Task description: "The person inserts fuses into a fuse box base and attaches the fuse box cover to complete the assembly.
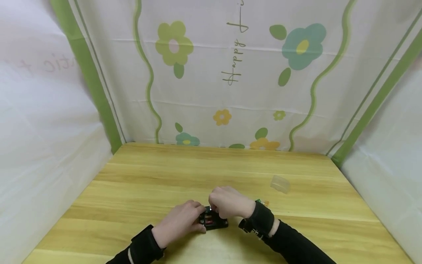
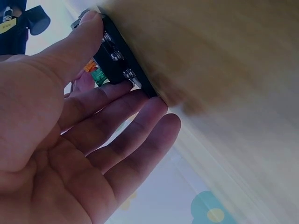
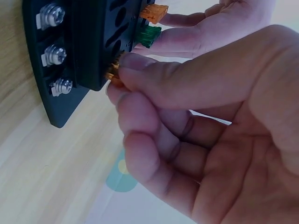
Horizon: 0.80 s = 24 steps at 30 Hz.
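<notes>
Plainly, we find the left hand (image 1: 181, 219) gripping the black fuse box (image 1: 218, 223) by its edges on the tabletop (image 1: 148, 183); should that hold slacken, we judge the box could skid. The right hand (image 1: 231, 202) pinches an orange fuse (image 3: 113, 74) at the box; a tilted push might jam it. The box carries a second orange fuse (image 3: 154, 13) and a green fuse (image 3: 148, 36); deeper contents we cannot properly make out. Farther right lie small coloured parts (image 1: 266, 203), then a clear cover (image 1: 280, 184).
</notes>
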Each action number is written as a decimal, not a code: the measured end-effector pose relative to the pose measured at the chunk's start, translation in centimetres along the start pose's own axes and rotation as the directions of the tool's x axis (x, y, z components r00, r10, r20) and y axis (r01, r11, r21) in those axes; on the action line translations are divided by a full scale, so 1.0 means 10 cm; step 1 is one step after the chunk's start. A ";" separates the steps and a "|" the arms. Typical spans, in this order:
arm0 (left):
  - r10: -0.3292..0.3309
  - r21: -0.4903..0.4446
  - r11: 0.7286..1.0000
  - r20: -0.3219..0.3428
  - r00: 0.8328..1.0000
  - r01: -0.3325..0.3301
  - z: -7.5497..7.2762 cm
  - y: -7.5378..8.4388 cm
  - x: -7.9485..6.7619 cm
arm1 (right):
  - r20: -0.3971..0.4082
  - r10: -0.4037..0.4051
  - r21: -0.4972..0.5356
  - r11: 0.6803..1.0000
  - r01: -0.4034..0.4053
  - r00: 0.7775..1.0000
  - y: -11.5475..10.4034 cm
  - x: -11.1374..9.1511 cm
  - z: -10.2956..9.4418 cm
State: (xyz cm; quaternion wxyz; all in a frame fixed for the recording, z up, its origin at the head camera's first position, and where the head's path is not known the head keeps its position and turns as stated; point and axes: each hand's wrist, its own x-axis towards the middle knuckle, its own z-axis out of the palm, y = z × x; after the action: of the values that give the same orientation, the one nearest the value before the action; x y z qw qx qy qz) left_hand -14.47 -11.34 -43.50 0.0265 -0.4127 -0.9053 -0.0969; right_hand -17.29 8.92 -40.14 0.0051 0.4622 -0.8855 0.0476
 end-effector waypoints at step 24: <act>-0.006 0.017 1.000 -0.004 1.000 0.006 -0.01 0.04 -0.01 | -0.023 0.030 -0.058 0.998 -0.031 0.999 -0.02 -0.06 0.05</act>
State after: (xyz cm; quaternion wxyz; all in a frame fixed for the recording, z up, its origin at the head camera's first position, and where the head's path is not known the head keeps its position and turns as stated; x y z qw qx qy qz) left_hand -14.15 -11.18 -43.38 0.0317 -0.4095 -0.9073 -0.0901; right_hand -16.79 9.24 -40.61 0.0275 0.4478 -0.8933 0.0266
